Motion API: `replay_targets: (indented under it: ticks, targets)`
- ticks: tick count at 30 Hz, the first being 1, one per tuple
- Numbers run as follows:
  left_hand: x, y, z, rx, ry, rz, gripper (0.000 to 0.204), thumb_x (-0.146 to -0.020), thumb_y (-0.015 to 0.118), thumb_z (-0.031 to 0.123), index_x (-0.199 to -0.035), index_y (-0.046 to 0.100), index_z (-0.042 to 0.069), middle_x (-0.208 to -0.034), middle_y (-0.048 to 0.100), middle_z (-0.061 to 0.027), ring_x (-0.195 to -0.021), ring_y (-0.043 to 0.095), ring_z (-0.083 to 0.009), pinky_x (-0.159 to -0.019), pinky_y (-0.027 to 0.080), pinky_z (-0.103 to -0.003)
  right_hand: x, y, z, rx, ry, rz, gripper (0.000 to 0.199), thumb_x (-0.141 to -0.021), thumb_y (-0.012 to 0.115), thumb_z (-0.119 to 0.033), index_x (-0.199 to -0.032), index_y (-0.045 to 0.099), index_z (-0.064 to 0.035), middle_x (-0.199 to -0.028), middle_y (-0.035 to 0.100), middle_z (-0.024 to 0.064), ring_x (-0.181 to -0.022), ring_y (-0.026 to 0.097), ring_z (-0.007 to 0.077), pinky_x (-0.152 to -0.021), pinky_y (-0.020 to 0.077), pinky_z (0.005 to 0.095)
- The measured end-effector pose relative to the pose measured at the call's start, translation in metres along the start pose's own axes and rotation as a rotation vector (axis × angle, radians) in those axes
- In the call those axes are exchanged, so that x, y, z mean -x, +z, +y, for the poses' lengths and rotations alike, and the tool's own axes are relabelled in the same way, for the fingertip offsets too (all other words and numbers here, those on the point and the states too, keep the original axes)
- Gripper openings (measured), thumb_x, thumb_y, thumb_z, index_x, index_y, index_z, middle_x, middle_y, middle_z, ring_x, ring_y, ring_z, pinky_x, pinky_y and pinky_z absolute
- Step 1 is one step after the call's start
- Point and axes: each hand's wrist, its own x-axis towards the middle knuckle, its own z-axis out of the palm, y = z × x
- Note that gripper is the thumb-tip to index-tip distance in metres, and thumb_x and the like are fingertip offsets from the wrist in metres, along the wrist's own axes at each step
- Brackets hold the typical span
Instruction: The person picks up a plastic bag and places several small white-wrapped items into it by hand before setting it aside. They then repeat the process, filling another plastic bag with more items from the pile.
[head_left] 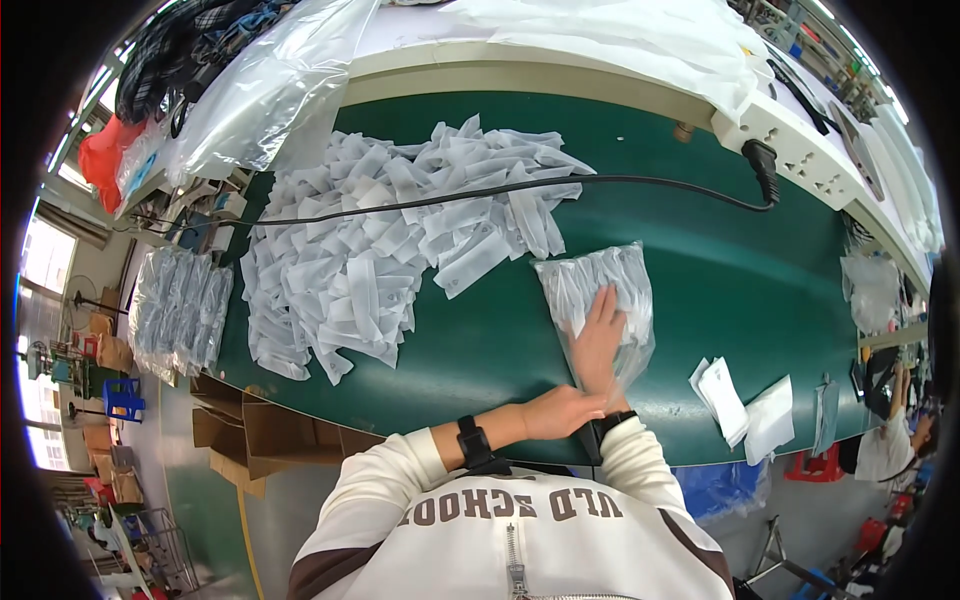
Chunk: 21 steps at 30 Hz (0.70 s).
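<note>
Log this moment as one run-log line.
right hand flat on clear plastic packet | left hand at right wrist | white pouch pile left, untouched

We see a matt, smooth dark green work surface (740,290) filling mid frame. At centre, a crinkled, glossy clear plastic packet (600,290) catches light. Left of centre, a heap of thin white pouches (380,240) looks soft and matt, like paper or fleece. A black rubbery cable (520,187) crosses it.

Clear packet (598,290) beside white packets (390,245)
</note>
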Motion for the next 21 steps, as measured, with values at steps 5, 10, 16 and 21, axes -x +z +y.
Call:
replay_targets:
  ticks: [5,10,16,21]
  targets:
    - [-0.007,-0.037,-0.036,-0.199,-0.076,0.059,0.022,-0.084,0.07,0.022,-0.094,0.058,0.008,-0.093,0.06,-0.014,-0.088,0.058,-0.0358,-0.079,0.046,-0.044,0.0,-0.018,0.015,-0.075,-0.084,-0.036,0.091,-0.074,0.078,-0.026,-0.148,0.032,-0.0015,-0.153,0.031,0.0219,-0.127,0.041,0.0486,-0.106,0.0364,0.0504]
    - [0.028,-0.123,-0.132,-0.96,-0.369,0.565,0.045,-0.071,0.077,0.016,-0.108,0.055,0.003,-0.121,0.051,-0.0178,-0.115,0.048,-0.0378,-0.09,0.042,-0.049,0.087,-0.034,0.066,-0.009,-0.03,-0.072,0.071,-0.076,0.077,-0.022,-0.138,0.048,-0.0022,-0.141,0.045,0.027,-0.12,0.05,0.0466,-0.095,0.046,0.049]
    - [0.051,-0.155,-0.165,-0.925,-0.452,0.356,0.045,-0.072,0.073,0.009,-0.112,0.052,0.001,-0.119,0.047,-0.0184,-0.111,0.049,-0.038,-0.09,0.046,-0.046,0.088,-0.132,0.101,0.208,0.502,-0.281,0.025,-0.084,0.07,-0.018,-0.101,0.069,-0.0004,-0.102,0.067,0.0184,-0.09,0.065,0.0362,-0.077,0.0532,0.0432]
    - [0.067,-0.138,-0.145,-0.876,-0.507,0.334,0.047,-0.07,0.071,0.006,-0.112,0.05,0.001,-0.116,0.046,-0.0194,-0.109,0.049,-0.0396,-0.087,0.049,-0.045,-0.02,-0.128,0.01,-0.304,0.133,0.109,0.018,-0.091,0.063,-0.008,-0.106,0.067,-0.0005,-0.098,0.067,0.0142,-0.084,0.066,0.0269,-0.069,0.0529,0.0339]
